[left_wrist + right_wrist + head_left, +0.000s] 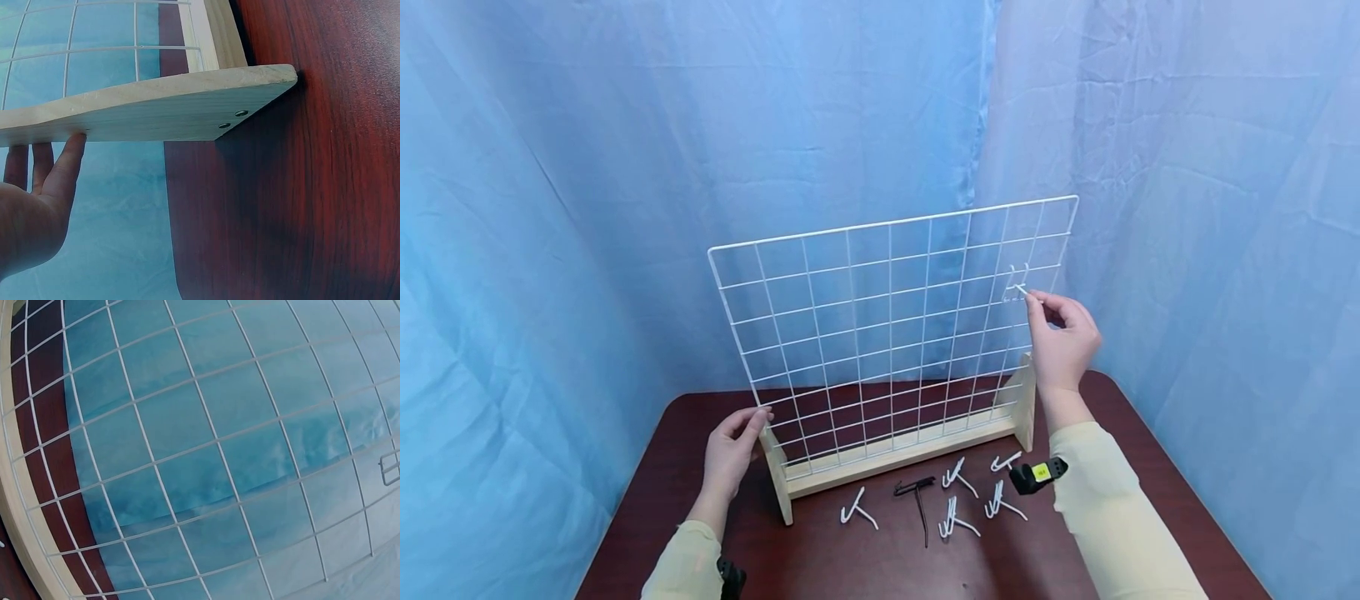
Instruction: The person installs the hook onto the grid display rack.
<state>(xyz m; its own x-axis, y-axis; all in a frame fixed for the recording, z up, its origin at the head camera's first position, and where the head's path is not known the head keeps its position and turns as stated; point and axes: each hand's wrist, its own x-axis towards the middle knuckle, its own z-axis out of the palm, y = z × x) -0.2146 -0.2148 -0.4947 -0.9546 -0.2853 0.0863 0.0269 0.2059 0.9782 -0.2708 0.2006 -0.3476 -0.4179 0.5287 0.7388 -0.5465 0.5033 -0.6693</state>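
A white wire grid panel [891,321] stands upright in a wooden base [917,442] on the table. My left hand [733,450] holds the rack at its left side, thumb and fingers at the upper end of the wooden side piece [156,106]. High on the grid's right part, my right hand [1063,337] pinches the prong of a white wire hook [1018,285] between thumb and fingertips. The hook's two upper ends lie at a horizontal wire. In the right wrist view, part of the hook's wire frame [391,469] shows at the right edge; the hand is out of sight.
Several more white hooks [958,477] lie on the table in front of the base, with a single white hook [857,510] further left. Between them lies a black hook [917,500]. The dark red table [820,567] is backed by blue curtains [850,108].
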